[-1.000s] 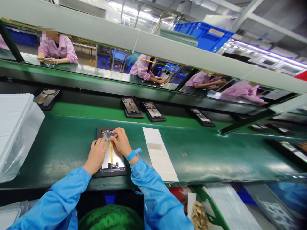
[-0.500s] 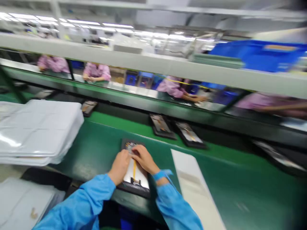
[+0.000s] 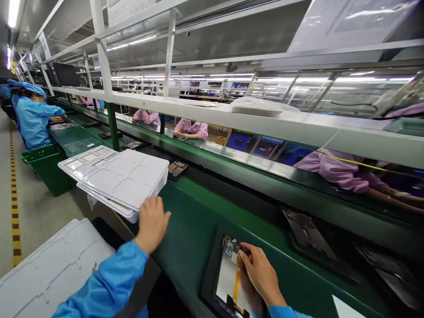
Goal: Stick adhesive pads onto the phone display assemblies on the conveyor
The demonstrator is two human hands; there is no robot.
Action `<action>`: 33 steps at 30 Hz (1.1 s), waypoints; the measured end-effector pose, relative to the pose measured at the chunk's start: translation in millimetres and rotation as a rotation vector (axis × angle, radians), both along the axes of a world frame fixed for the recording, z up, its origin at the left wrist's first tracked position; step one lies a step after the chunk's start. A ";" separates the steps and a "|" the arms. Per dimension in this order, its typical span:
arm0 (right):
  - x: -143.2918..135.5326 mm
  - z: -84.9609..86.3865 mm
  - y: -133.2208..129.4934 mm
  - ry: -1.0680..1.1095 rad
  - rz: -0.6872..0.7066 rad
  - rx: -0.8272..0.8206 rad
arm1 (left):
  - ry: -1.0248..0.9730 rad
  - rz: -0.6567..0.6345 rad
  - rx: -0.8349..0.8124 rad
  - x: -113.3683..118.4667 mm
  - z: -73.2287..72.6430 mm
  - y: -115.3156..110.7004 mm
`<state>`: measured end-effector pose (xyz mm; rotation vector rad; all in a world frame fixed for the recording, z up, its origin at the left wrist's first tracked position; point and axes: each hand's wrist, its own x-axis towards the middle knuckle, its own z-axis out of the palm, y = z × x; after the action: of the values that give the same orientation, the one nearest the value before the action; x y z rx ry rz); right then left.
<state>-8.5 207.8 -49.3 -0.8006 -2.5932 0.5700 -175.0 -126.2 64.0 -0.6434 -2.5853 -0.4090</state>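
My left hand (image 3: 153, 224) is raised at the near right corner of a stack of white plastic trays (image 3: 127, 176), its fingers apart with nothing seen in them. Whether it touches the trays is unclear. My right hand (image 3: 260, 272) is over the upper part of an opened tablet-like device (image 3: 225, 276), with thumb and forefinger pinched at its circuit board. What they pinch, if anything, is too small to name. An orange ribbon cable (image 3: 237, 282) runs down the device, which lies in a black holder on the green bench.
Similar devices (image 3: 308, 234) lie along the dark conveyor beyond the bench. More white trays (image 3: 56, 269) are at lower left, near a green bin (image 3: 48, 170). A co-worker in blue (image 3: 36, 115) is at far left; people in pink sit across.
My left hand has left the device and moved to the tray stack, its fingers opening. My right hand stays at the device. The view has swung left, showing the aisle and the green bin.
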 end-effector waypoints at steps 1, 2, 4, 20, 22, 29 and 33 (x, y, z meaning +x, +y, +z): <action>0.7 -0.4 -2.8 0.004 -0.002 0.010 | -0.046 0.096 -0.069 -15.8 11.8 -16.4; 1.3 -1.0 -5.0 0.006 -0.003 0.019 | -0.095 0.144 -0.133 -30.2 21.3 -29.1; 2.4 -2.2 -7.5 0.006 0.001 0.026 | -0.146 0.150 -0.199 -52.3 32.4 -44.1; 2.6 49.2 -36.6 0.002 0.039 -0.004 | -0.290 0.054 -0.407 -93.1 49.2 -46.8; -11.3 69.2 -72.1 0.158 0.172 0.035 | -0.292 0.059 -0.415 -96.6 55.1 -50.1; -131.9 125.1 -231.8 0.391 0.562 -0.364 | -0.238 0.073 -0.366 -103.9 91.1 -55.5; -157.0 125.1 -270.9 0.423 0.754 -0.232 | -0.148 0.137 -0.295 -103.2 143.4 -103.4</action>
<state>-165.4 -63.1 75.8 0.2729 -2.3769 1.1185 -278.1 -229.6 207.4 -0.5446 -2.8396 -0.0308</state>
